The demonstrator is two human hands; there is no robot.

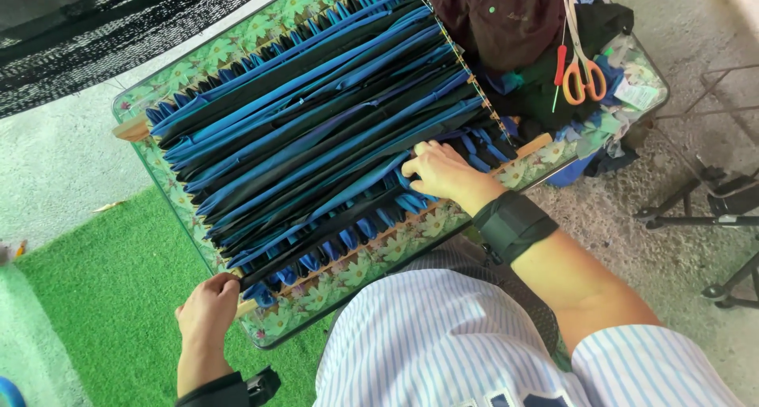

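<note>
A square wooden frame loom (526, 148) lies on a small table with a green floral cover (356, 269). Blue and black fabric strips (316, 122) are stretched across the frame. My right hand (439, 170), with a black wrist strap, presses its fingers among the strips near the frame's near right edge. Whether it pinches one strip cannot be told. My left hand (207, 306) grips the near left corner of the frame, at the end of a black strip.
Orange-handled scissors (583, 63) and a red-handled hook tool (559, 69) lie on a pile of dark and blue fabric scraps (545, 83) at the table's right end. Green artificial turf (111, 288) covers the floor at left. Black metal stand legs (711, 209) are at right.
</note>
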